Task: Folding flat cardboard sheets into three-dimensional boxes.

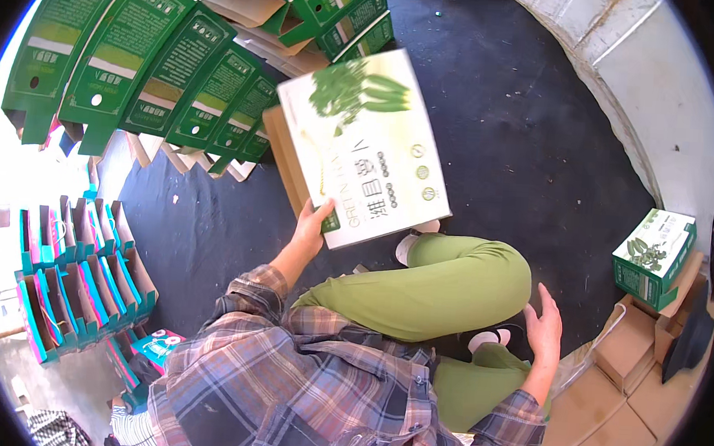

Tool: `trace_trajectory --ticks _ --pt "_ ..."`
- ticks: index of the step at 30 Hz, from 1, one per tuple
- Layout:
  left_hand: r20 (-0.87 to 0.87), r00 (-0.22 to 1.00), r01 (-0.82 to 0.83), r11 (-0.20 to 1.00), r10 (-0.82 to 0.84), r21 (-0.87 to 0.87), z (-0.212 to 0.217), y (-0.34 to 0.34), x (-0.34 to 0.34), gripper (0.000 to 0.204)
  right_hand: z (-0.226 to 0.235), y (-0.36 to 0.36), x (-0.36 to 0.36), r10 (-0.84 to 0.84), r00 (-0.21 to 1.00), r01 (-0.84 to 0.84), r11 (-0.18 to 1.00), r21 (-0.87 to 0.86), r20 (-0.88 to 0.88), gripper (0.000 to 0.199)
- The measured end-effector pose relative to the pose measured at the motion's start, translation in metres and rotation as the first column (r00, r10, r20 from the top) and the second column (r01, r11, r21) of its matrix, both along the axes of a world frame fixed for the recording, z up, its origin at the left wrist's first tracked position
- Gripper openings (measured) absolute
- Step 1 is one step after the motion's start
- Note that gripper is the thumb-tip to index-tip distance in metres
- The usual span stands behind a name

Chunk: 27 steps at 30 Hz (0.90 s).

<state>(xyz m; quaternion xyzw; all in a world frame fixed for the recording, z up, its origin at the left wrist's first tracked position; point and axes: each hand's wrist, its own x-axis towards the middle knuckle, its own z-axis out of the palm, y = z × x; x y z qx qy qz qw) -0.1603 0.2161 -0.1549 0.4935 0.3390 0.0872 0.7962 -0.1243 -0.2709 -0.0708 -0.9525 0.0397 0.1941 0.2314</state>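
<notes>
My left hand (pixel 314 224) is closed on the lower left edge of a carton (pixel 377 159), its thumb lying over the printed face. That face is white with green vegetables and lettering, and a plain brown cardboard side (pixel 286 160) shows along its left. The carton is tilted above the dark floor, just beyond my bent knee. Its underside and far sides are hidden. My right hand (pixel 544 320) is beside my right knee with fingers apart, holding nothing.
Stacked green cartons (pixel 150 67) with open flaps stand at the far left. Teal and pink open boxes (pixel 84 280) sit in rows nearer on the left. At right, a green and white carton (pixel 653 253) rests on brown cardboard boxes (pixel 623 346). Dark sheeting (pixel 533 144) covers the floor.
</notes>
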Motion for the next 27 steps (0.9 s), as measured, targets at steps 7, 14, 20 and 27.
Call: trace_trajectory --ticks 7,14,20,27 --pt "-0.116 0.945 -0.327 0.893 0.305 -0.309 -0.077 0.04 -0.054 0.044 -0.009 0.007 0.007 -0.008 0.999 0.009 1.0 0.011 -0.051 0.056" --pt "-0.053 0.94 -0.339 0.898 0.338 -0.282 -0.098 0.087 -0.048 0.048 -0.02 0.007 0.009 -0.005 0.997 0.006 1.0 0.017 -0.083 0.056" --pt "-0.081 0.923 -0.382 0.875 0.375 -0.298 -0.113 0.096 -0.041 0.048 -0.022 0.015 0.012 -0.011 0.997 0.016 0.998 0.062 -0.082 0.055" --pt "-0.347 0.859 -0.451 0.878 0.378 -0.161 -0.134 0.102 -0.027 0.058 -0.017 0.016 0.015 0.006 1.0 -0.004 0.997 0.077 -0.023 0.052"
